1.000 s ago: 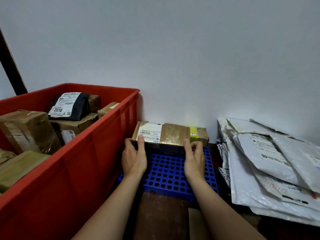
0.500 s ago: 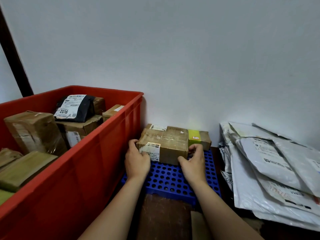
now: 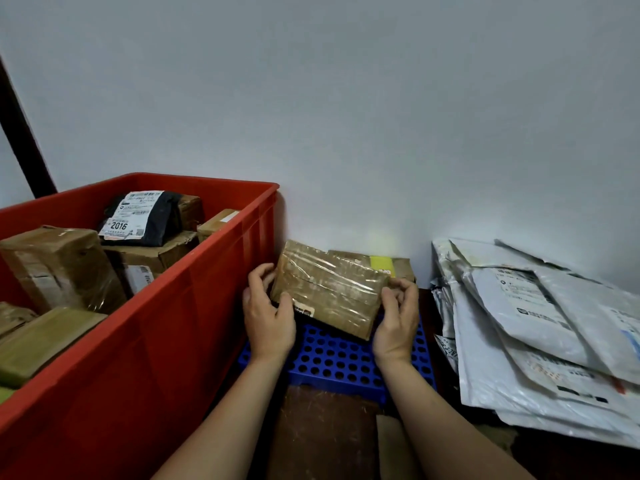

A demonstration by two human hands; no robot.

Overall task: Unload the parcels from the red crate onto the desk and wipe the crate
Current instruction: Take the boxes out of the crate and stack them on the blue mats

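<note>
Red crate (image 3: 173, 323) at left, loaded with parcels. Grey mailer pile (image 3: 540, 327) at right. Blue perforated tray (image 3: 332, 363) fills the narrow gap between them. Taped brown parcel (image 3: 329, 289) now tipped up off the tray, broad face showing. Left hand (image 3: 268, 320) and right hand (image 3: 398, 320) grip its ends.

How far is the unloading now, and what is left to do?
Done: one box with a yellow label lies by the wall. In hand: the left hand and right hand hold a taped brown parcel, tilted above the blue tray. Left: several parcels, including the black bag, are in the red crate; no wiping seems started.
</note>
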